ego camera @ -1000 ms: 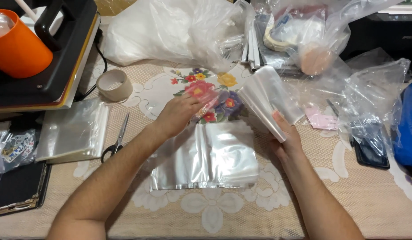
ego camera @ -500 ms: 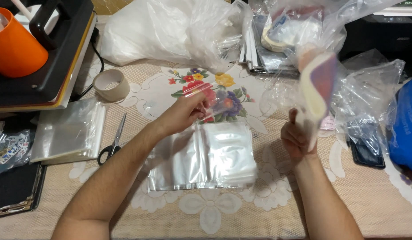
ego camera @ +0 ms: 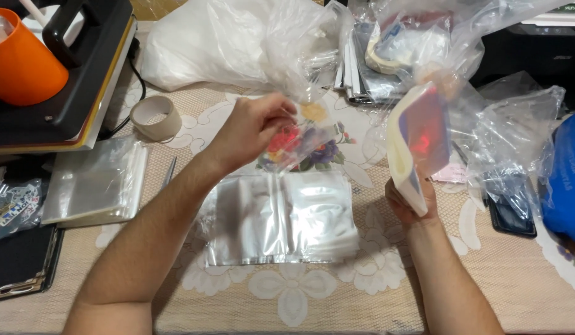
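A clear plastic sleeve (ego camera: 303, 139) hangs pinched in the fingers of the left hand (ego camera: 253, 127) above a stack of clear bags (ego camera: 281, 217) lying flat on the bench (ego camera: 337, 298). The right hand (ego camera: 411, 201) grips a white-edged flat pad with a red face (ego camera: 417, 142), upright, fingers closed around its lower end. A tape roll (ego camera: 156, 116) lies near an orange cup (ego camera: 20, 65).

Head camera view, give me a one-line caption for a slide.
Left hand lifts a clear plastic sleeve above a stack of clear bags while the right hand holds a white-edged pad upright.
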